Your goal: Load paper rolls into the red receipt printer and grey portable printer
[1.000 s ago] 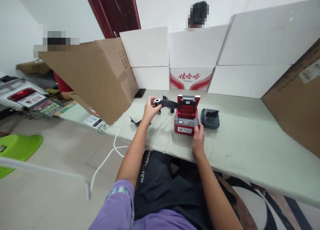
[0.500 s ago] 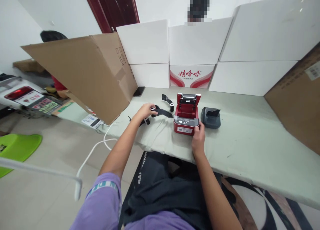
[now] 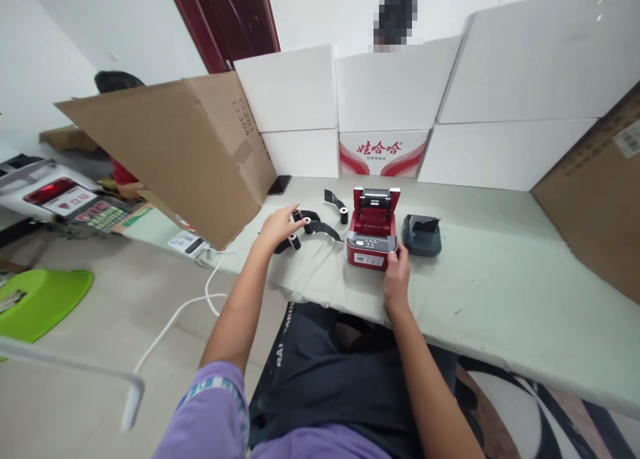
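Note:
A small red label printer (image 3: pixel 371 249) stands on the cloth-covered table with its lid raised and its bay showing. My right hand (image 3: pixel 397 279) grips its front right corner. To the left, my left hand (image 3: pixel 279 231) hovers at a group of small black rolls with loose black tails, its thumb and fingers apart. One upright roll (image 3: pixel 308 226) stands just past the thumb tip, its tail trailing toward the printer. A second roll (image 3: pixel 295 242) lies below the hand, and another roll (image 3: pixel 343 215) stands behind, nearer the printer.
Right of the printer sits a dark grey device (image 3: pixel 423 235) with a black strip on top. A phone (image 3: pixel 279 184) lies by the cardboard box (image 3: pixel 165 146). White boxes (image 3: pixel 300 152) line the back; a person's head shows above them. White cable (image 3: pixel 207 292) hangs at left.
My left hand has let go of the black roll, which now stands on the table, and has drawn slightly left with spread fingers. My right hand stays on the printer.

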The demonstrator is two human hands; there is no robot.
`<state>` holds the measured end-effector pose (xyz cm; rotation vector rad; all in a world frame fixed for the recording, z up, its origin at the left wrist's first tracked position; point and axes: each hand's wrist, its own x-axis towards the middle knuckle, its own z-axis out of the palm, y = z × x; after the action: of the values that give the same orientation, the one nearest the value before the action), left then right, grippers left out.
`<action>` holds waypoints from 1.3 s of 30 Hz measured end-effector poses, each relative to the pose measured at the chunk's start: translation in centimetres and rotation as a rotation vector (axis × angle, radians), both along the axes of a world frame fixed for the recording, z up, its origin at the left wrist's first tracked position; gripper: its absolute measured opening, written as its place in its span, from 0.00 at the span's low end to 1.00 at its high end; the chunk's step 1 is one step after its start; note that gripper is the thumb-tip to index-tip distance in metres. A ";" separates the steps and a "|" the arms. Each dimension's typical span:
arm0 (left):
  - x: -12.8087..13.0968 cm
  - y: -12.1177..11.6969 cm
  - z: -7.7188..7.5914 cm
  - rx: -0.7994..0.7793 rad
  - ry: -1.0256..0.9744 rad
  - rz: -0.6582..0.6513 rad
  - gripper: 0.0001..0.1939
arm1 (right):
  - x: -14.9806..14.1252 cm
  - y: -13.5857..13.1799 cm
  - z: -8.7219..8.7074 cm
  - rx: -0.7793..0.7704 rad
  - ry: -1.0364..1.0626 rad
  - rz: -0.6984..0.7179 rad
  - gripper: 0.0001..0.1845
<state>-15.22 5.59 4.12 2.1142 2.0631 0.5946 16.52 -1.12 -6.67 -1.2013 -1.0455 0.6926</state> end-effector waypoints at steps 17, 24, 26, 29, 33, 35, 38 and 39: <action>5.5 -5.3 3.4 -0.040 -1.078 -0.213 0.24 | 0.0 -0.1 -0.1 -0.009 0.002 0.016 0.31; 12.7 0.1 0.2 -0.157 -1.144 -0.318 0.22 | 0.0 -0.1 0.1 0.015 -0.015 0.017 0.31; 14.1 1.9 -1.2 -0.153 -1.040 -0.380 0.20 | 0.0 -0.1 0.1 0.020 -0.015 0.022 0.30; 15.1 3.6 -2.4 -0.159 -0.848 -0.465 0.18 | 0.1 -0.1 0.1 0.013 -0.007 0.031 0.29; 15.2 4.0 -1.8 -0.054 -0.403 -0.375 0.15 | 0.1 0.0 -0.2 0.010 -0.015 0.028 0.30; 15.3 3.7 -1.0 -0.025 -0.181 -0.329 0.16 | 0.1 0.1 -0.2 0.010 -0.016 0.027 0.30; 15.7 3.7 0.2 -0.057 0.025 -0.307 0.18 | 0.1 0.0 -0.1 -0.002 -0.019 0.021 0.30; 15.8 3.7 0.5 -0.084 0.073 -0.306 0.18 | 0.1 0.0 0.0 -0.011 -0.020 0.018 0.30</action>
<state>0.59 9.34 4.61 2.3668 1.7106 0.3874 16.65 -1.15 -6.66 -1.2123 -1.0716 0.7018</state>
